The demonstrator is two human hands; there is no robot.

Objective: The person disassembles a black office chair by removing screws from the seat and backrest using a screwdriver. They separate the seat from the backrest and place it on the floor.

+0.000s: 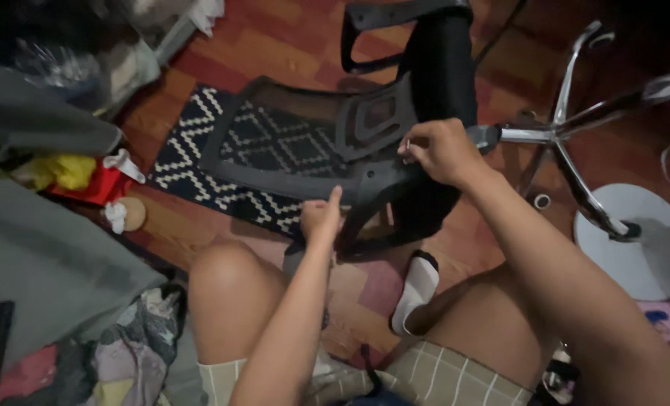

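Nearest the camera, the person sits on the wooden floor (274, 37) in checked shorts (455, 376), bare knees raised and a foot in a white sock (417, 289) tucked between the legs. To the left lies a heap of crumpled clothes (124, 353) beside a grey cloth-covered surface (41, 256). Just beyond the knees, the left hand (321, 218) has its grip narrow, fingers curled in and thumb raised, pressed against the lower edge of the black office chair back (350, 143); whether it holds anything small cannot be told. The right hand (442, 150) reaches further, its grip pinched shut on a small metal screw (408, 144) at the chair's rear bracket. The chair back lies tipped on the floor in front of the person, its mesh panel over a black-and-white zigzag rug (192, 165). To the right, the chrome star base (568, 135) spreads out, touching a white round fan base (639, 240). Far left, a red and yellow bundle (79, 177) sits near a small round lid (130, 214).
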